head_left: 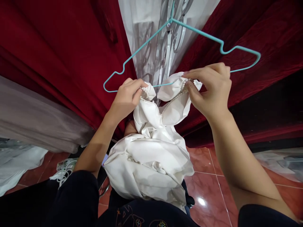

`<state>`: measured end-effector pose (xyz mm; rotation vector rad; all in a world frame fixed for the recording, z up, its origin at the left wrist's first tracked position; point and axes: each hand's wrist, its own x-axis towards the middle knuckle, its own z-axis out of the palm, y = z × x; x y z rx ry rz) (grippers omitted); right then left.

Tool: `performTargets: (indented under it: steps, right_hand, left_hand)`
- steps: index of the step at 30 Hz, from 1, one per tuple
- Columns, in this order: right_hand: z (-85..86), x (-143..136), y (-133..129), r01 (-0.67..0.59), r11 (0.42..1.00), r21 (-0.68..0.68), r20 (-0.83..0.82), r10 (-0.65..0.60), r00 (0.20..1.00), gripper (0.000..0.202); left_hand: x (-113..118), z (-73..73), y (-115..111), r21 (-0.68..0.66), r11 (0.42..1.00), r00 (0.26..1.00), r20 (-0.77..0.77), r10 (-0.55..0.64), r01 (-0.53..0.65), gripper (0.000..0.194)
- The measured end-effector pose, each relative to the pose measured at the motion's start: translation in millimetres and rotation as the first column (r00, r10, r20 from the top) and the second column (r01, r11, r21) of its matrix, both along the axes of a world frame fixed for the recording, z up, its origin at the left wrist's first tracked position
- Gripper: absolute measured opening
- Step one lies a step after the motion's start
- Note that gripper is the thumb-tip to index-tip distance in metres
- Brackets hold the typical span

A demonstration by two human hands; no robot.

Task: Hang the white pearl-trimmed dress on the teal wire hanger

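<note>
A white satin dress [151, 151] with pearl-beaded trim along its neckline lies bunched over my lap, its top raised toward a turquoise hanger [146, 44]. My left hand [127, 96] pinches the beaded edge on the dress's left side. On the other side, my right hand [209, 86] grips the beaded edge between thumb and fingers. The hanger hangs just beyond both hands, and its lower bar passes behind them and partly behind the white fabric. Whether the bar runs through the dress I cannot tell.
Dark red curtains [59, 41] hang on both sides, with white cloth and a white scrollwork metal frame [168, 53] between them. White cords [65, 176] lie at lower left. Reddish tiles [205, 189] cover the floor. White fabric [21, 164] spreads at far left.
</note>
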<state>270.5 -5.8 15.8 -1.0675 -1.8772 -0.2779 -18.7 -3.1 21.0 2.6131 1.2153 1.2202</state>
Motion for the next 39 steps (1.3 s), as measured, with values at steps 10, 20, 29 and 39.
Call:
performTargets:
  steps: [10,20,29,39]
  right_hand:
    - [-8.2,-5,-11,0.009,0.998,-0.056,-0.063,-0.012,0.998,0.014]
    - [-9.8,-6,-6,-0.018,0.995,-0.103,-0.131,0.004,0.991,0.015]
    - [-12.4,-9,-10,0.029,0.996,-0.085,-0.081,-0.036,0.996,0.016]
    - [-18.0,-11,-5,0.022,0.997,-0.076,-0.078,-0.028,0.997,0.014]
  left_hand:
    - [-45,-67.5,-18,0.407,0.912,0.995,0.102,0.008,-0.049,0.027]
    - [-106,-22.7,30,0.091,0.850,0.700,0.616,0.361,-0.518,0.057]
    - [-66,48.6,58,0.170,0.970,0.870,0.488,0.069,-0.173,0.040]
    - [2,15.8,14,0.164,0.984,0.998,-0.010,-0.066,0.066,0.028]
